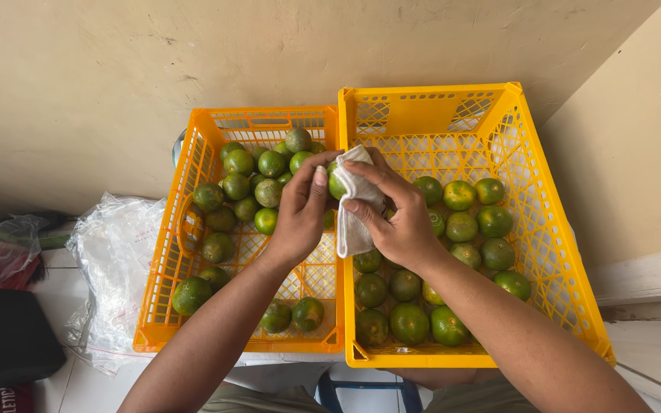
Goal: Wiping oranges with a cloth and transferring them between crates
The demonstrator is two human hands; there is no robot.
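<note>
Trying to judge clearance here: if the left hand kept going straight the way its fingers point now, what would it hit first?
The left hand points up and right, its fingers already on the green fruit that the right hand wraps in a white cloth. It meets that fruit and cloth first; beyond lies the yellow crate, though depth is unclear.

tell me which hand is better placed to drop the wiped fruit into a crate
Probably left: the left hand grips the green fruit, while the right hand is busy with the white cloth.
</note>
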